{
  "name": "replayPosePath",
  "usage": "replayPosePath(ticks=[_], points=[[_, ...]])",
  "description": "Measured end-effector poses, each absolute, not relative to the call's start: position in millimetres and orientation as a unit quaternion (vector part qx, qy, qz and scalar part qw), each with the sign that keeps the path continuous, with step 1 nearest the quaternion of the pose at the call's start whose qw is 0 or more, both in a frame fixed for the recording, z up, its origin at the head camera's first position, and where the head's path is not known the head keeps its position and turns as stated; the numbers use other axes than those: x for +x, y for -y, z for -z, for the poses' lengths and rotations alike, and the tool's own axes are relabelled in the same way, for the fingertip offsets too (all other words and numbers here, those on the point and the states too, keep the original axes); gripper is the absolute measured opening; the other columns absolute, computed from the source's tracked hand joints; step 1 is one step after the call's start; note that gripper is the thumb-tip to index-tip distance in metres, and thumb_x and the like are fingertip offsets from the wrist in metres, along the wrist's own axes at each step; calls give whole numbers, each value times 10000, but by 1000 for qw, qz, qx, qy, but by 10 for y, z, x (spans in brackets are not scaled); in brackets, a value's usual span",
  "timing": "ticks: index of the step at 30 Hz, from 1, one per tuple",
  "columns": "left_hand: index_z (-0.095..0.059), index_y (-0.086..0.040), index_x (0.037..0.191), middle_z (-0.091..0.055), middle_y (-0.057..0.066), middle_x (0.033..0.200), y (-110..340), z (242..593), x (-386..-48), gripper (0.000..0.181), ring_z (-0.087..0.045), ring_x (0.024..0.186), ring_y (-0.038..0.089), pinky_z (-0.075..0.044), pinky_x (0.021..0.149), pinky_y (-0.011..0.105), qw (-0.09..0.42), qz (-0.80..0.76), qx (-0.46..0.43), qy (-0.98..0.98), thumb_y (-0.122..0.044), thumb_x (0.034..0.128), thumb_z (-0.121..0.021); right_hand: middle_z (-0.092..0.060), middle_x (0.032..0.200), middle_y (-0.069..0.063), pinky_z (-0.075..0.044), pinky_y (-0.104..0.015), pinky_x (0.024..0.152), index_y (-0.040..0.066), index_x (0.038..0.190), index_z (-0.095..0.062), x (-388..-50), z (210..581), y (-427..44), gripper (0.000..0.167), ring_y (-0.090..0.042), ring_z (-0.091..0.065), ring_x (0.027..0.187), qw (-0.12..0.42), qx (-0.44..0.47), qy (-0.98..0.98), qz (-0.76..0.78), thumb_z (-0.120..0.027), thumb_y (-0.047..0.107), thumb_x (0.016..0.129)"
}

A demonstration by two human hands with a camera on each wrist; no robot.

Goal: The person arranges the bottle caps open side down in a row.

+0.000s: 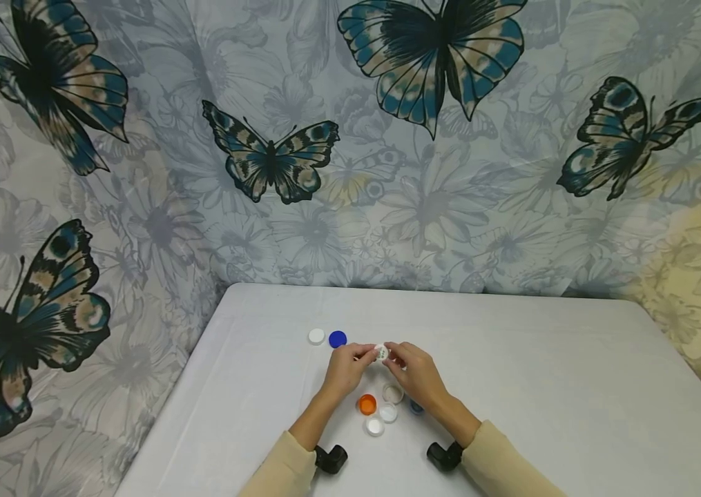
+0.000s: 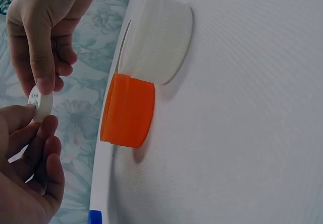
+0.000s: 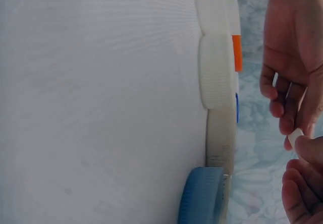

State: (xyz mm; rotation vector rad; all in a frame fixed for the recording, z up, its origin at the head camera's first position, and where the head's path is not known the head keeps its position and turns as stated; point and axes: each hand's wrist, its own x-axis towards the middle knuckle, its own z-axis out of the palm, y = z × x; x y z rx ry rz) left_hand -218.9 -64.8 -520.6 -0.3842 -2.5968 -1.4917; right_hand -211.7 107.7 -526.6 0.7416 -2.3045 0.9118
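Note:
Between my two hands, above the table, is a small white bottle cap point(image 1: 381, 353) with dark printing on its face. My left hand point(image 1: 342, 369) pinches its left edge between thumb and fingertips. My right hand point(image 1: 418, 373) pinches the opposite edge; in the left wrist view its thumb lies on the cap point(image 2: 42, 104). Below the hands lie an orange cap point(image 1: 367, 404), a cream cap point(image 1: 393, 393) and two white caps, one nearer point(image 1: 374, 426). A blue cap point(image 1: 416, 407) is partly hidden by the right wrist; the right wrist view shows its ribbed side.
Beyond the left hand, a dark blue cap point(image 1: 338, 339) and another white cap point(image 1: 316, 336) lie side by side. All rest on a white-covered table point(image 1: 549, 386). Its far edge meets a butterfly-patterned cloth point(image 1: 300, 241). Black wrist cameras point(image 1: 445, 456) sit under both wrists.

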Motion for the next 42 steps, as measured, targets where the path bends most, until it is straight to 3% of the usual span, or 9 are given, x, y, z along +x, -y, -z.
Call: replayPosePath(ticks=[5, 15, 25, 31, 42], points=[[-749, -24, 1059, -758, 101, 920, 642, 5192, -2191, 238, -621, 737, 113, -488, 643, 175, 72, 471, -134, 869, -198, 925, -659, -655, 718, -32, -487, -177, 567, -35, 1011, -721, -2149, 5240, -1059, 286, -80, -576, 616, 209, 231, 871, -380, -804, 3, 740], [-725, -11, 1098, -749, 66, 866, 672, 5184, -2310, 262, -660, 767, 131, -494, 658, 168, 68, 441, -138, 884, -161, 884, -707, -713, 780, -75, -511, -185, 603, -32, 1058, -715, -2336, 5170, -1040, 260, -140, -657, 687, 74, 168, 869, -460, -753, 18, 806], [-704, -12, 1056, -742, 79, 809, 743, 5172, -2486, 245, -695, 729, 156, -515, 628, 175, 101, 425, -124, 891, -95, 831, -753, -713, 786, -79, -523, -217, 631, -25, 1049, -717, -2617, 5054, -917, 255, -146, -658, 703, 53, 185, 885, -424, -760, 48, 809], [-718, -4, 995, -715, 63, 745, 793, 5174, -2556, 213, -612, 635, 108, -459, 564, 177, 113, 393, -107, 906, -101, 812, -768, -661, 781, -61, -447, -221, 610, -4, 1007, -736, -2752, 5028, -793, 213, -121, -559, 688, 22, 171, 903, -393, -762, 53, 803], [-725, 8, 987, -720, 69, 747, 846, 5198, -2645, 204, -637, 647, 157, -477, 576, 236, 71, 346, -63, 934, -79, 804, -749, -659, 727, -72, -407, -208, 560, -24, 932, -738, -2924, 5103, -664, 175, -102, -513, 630, -14, 200, 906, -374, -762, 26, 765]])
